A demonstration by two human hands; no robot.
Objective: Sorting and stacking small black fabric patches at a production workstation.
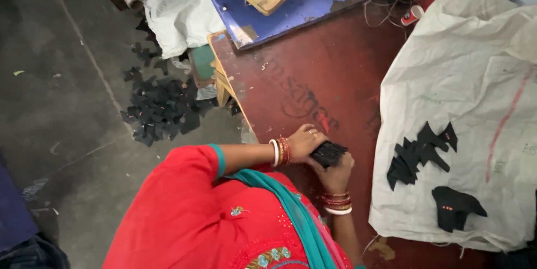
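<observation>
My left hand (305, 141) and right hand (335, 174) have fingers closed around a black stack of pieces (328, 153) over the red surface (313, 67); a white sack (475, 79) lies just right, carrying black cutouts (419, 154).

a single head-worn camera looked steeply down from above the person's shoulder, close over the dark red worktop (313, 79), taking in the grey floor (61, 90) to one side and a white sack (475, 79) opposite.
</observation>
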